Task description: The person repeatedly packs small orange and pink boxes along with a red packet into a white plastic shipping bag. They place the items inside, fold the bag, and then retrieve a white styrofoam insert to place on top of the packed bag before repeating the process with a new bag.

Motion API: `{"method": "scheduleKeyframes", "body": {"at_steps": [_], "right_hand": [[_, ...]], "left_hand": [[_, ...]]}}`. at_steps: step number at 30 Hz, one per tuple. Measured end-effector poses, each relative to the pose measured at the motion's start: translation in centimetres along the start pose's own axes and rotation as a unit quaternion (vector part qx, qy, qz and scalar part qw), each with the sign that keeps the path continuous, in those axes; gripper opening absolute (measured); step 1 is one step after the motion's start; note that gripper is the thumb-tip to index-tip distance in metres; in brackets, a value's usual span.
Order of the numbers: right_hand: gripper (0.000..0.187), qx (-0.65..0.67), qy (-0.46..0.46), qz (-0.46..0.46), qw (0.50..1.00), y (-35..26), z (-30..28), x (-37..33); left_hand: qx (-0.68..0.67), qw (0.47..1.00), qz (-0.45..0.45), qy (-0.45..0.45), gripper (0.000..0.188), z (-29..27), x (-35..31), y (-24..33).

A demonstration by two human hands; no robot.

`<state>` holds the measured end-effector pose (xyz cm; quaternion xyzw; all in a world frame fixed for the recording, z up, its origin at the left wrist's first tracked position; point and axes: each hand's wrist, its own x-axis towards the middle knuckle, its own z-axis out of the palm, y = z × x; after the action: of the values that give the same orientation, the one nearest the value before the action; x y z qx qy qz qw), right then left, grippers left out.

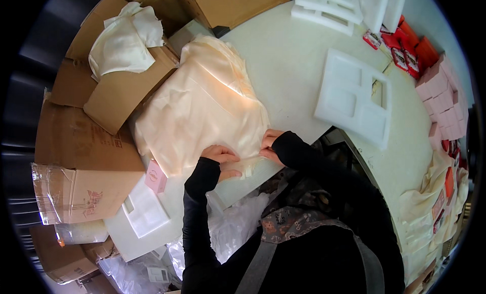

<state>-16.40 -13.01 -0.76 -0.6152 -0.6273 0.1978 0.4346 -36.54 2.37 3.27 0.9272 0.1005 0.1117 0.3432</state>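
A pile of cream satin cloth (202, 99) lies in loose layers over the table, its frayed near edge close to my body. On that edge my left hand (221, 160) bends its fingers over the cloth, with the thumb nearer to me and a fold of fabric between them. My right hand (272, 144) pinches the cloth's edge a little farther right, its fingertips partly hidden by the hand itself. A small pink box (155, 176) stands beside the cloth, left of my left hand.
Cardboard boxes (86, 162) crowd the left side, with white cloth (126, 41) over one flap. White moulded trays (357, 96) lie on the table at right and a smaller white tray (146, 208) at near left. Pink boxes (445, 99) are stacked far right. Clear plastic (233, 233) hangs below the table edge.
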Motion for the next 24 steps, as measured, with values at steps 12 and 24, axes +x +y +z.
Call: {"method": "scheduleKeyframes", "body": {"at_steps": [12,24], "right_hand": [[0.028,-0.003,-0.013,0.08,0.997,-3.1,-2.8,2.6],[0.006,-0.208,0.123,-0.088,0.966,-2.5,-3.7,7.9]], "left_hand": [[-0.075,0.97,-0.228,0.026,0.008,-0.8,0.0,0.8],[0.187,0.979,-0.023,0.083,0.016,-3.2,3.5,2.2]]}}
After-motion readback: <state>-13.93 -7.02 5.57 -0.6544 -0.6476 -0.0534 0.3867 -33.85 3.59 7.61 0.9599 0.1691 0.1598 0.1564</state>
